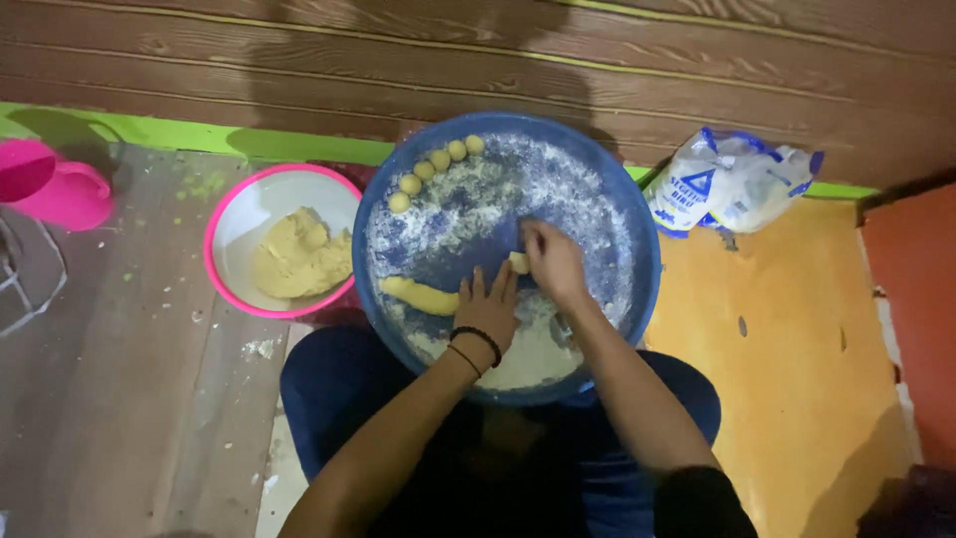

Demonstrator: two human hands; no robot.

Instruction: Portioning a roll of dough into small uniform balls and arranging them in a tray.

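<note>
A big round blue tray (637, 239) dusted with white flour rests on my lap. A yellow dough roll (418, 296) lies across its left part, and my left hand (488, 311) lies flat on the roll's right end, fingers spread. My right hand (554, 261) pinches a small piece of dough (518, 262) just above the roll's end. Several small dough balls (434, 162) sit in a curved row along the tray's upper left rim. A heap of flour (533, 359) lies at the tray's near edge.
A pink-rimmed white bowl (239, 214) with a lump of yellow dough (299, 261) stands left of the tray. A pink plastic jug (50, 184) is at far left. A white and blue flour bag (729, 181) lies at the right by the wooden wall.
</note>
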